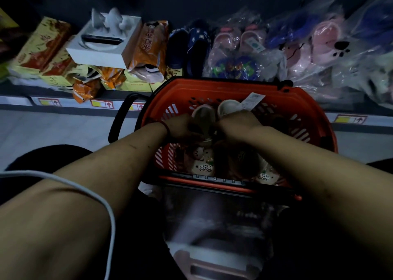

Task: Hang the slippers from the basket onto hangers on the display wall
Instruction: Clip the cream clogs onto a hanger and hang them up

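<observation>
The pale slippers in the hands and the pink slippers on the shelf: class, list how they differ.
The pale slippers are bare, held over the red basket by left hand and right hand. The pink slippers lie on the shelf in clear plastic, untouched. Both are pairs, side by side.

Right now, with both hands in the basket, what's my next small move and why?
Probably lift the pale slipper pair straight up out of the red basket. Your left hand and right hand both seem closed on it, its tag hangs free, and more slippers lie beneath.
</observation>
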`<state>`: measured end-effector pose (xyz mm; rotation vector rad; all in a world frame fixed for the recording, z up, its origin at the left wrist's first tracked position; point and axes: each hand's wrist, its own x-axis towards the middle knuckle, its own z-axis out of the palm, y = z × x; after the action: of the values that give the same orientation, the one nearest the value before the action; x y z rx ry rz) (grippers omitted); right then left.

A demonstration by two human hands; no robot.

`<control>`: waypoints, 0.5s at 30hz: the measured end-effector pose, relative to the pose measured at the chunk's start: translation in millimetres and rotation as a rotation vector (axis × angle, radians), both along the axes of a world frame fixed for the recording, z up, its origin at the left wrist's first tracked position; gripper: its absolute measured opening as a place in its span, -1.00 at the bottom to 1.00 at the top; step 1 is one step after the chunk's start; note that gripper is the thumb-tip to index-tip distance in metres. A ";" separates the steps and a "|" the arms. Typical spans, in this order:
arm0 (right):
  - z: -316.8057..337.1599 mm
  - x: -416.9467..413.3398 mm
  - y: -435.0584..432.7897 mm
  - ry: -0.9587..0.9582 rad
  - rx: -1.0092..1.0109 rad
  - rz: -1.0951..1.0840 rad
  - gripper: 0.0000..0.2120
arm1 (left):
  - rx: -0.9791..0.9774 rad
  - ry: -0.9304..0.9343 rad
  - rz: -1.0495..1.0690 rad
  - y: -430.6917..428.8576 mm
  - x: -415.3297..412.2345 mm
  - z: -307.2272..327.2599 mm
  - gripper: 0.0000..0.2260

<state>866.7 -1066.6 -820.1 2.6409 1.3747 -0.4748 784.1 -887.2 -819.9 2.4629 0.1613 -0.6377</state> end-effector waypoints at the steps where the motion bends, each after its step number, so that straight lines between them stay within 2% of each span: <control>1: 4.7 0.9 -1.7 0.029 0.011 -0.023 -0.68 | -0.006 -0.028 -0.004 0.8 1.5 1.4 -0.74; 6: 18.8 1.6 -11.5 0.081 0.094 -0.014 -0.69 | -0.145 -0.223 0.038 -2.0 1.3 16.0 -0.80; 10: 25.7 -2.9 -14.0 0.121 0.143 -0.046 -0.72 | -0.191 -0.297 0.018 -7.9 -2.5 21.9 -0.84; 15: 27.3 -2.8 -18.1 0.181 0.258 -0.170 -0.81 | -0.266 -0.418 0.126 -6.6 -2.6 26.3 -0.85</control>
<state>863.9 -1084.7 -792.8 3.0076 1.3464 -0.6070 781.4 -893.7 -793.5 2.2474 0.0609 -0.0758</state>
